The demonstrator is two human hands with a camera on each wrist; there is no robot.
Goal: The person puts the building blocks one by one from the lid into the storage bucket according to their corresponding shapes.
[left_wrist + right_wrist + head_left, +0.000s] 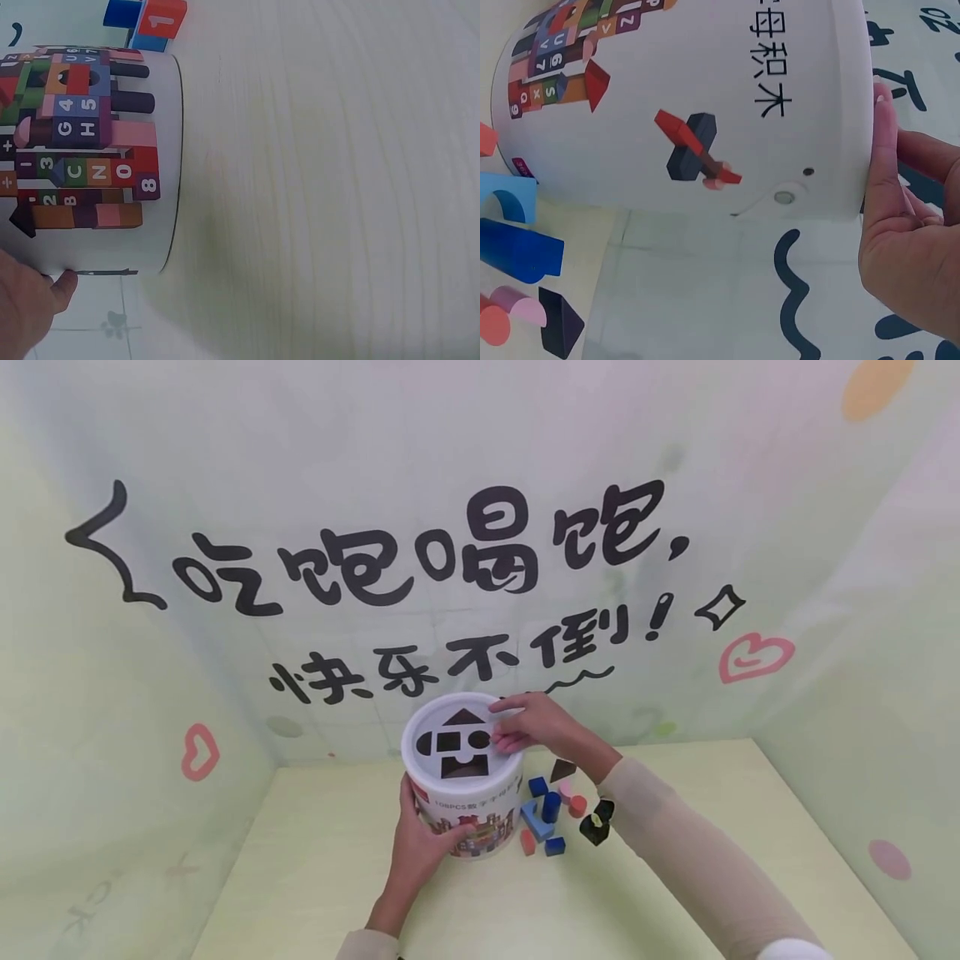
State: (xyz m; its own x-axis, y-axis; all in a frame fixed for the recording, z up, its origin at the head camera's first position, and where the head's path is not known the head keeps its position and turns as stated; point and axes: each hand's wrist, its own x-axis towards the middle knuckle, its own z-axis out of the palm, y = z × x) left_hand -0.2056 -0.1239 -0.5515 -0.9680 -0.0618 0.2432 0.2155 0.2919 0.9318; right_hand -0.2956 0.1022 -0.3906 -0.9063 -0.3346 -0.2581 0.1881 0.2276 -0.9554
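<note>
Bucket point(480, 795), white, round, colourful block print point(90, 142), lid point(464, 744) with shaped holes point(448, 742)

The white cylindrical plastic bucket point(465, 795) looked smooth; the light-blue, arched, wooden-looking block point(538, 829) at its four o'clock, matt; the pale-yellow wood-grained tabletop point(300, 877), smooth.

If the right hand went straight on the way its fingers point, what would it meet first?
Most likely the lid, by its round hole. The right hand points across the lid there; whether its fingertips touch it is hard to tell.
</note>
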